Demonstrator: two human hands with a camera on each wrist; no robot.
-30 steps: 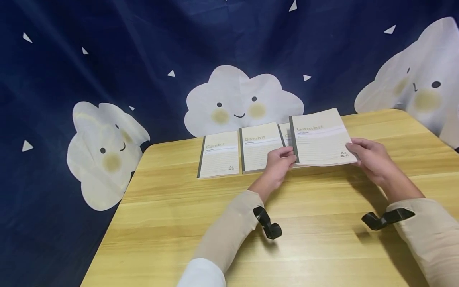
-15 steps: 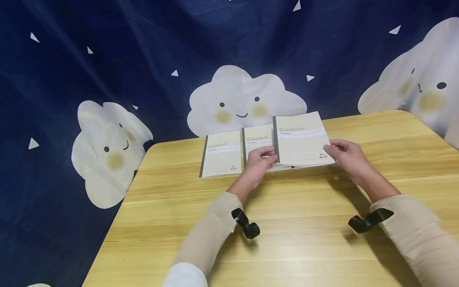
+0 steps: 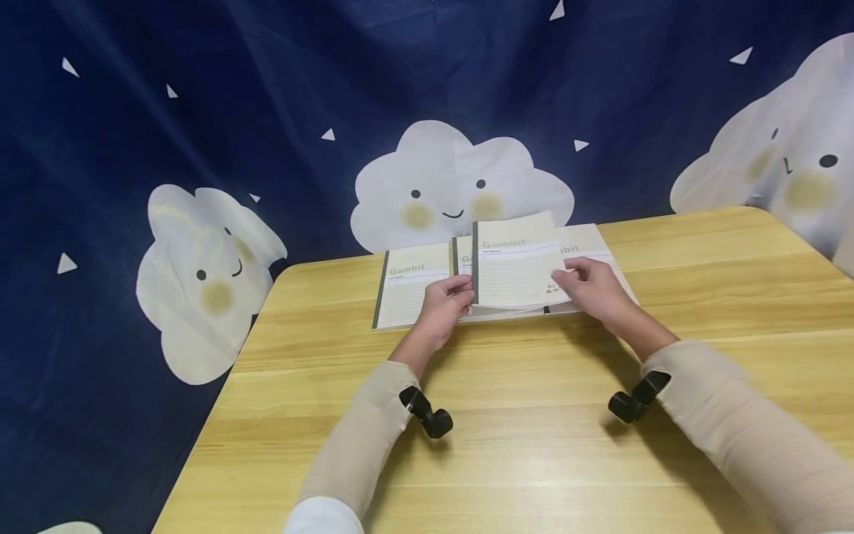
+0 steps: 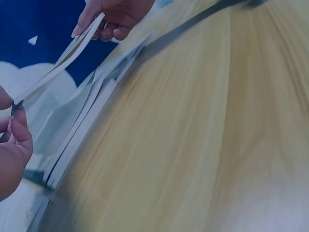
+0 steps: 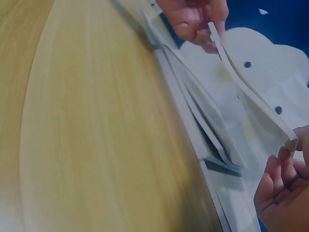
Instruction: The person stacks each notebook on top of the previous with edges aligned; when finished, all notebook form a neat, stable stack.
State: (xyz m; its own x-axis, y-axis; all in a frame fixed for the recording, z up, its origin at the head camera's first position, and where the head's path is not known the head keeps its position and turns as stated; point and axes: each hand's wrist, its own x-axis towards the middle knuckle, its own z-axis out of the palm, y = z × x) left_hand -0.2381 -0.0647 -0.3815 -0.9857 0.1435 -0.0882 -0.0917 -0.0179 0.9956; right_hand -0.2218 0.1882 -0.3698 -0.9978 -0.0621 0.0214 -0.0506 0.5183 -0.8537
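Observation:
A cream notebook (image 3: 514,271) with a dark spine and "Gambit" on its cover is held up above the other notebooks. My left hand (image 3: 443,308) pinches its spine edge near the lower corner, while my right hand (image 3: 594,289) pinches its lower right corner. In the right wrist view the held notebook (image 5: 256,104) bends slightly between the two hands, apart from those beneath. Below it lies a middle notebook (image 3: 494,314), mostly hidden. A left notebook (image 3: 414,293) and a right notebook (image 3: 590,241), partly covered, lie on either side.
The notebooks lie in a row near the far edge of the wooden table (image 3: 494,445). Behind the table hangs a dark blue curtain (image 3: 300,67) with cloud faces. A black wrist camera (image 3: 427,414) sits on the left sleeve, another camera (image 3: 637,399) on the right.
Both hands have carried the held notebook leftward, from above the right notebook to above the middle one. The right notebook now shows more, the middle one less.

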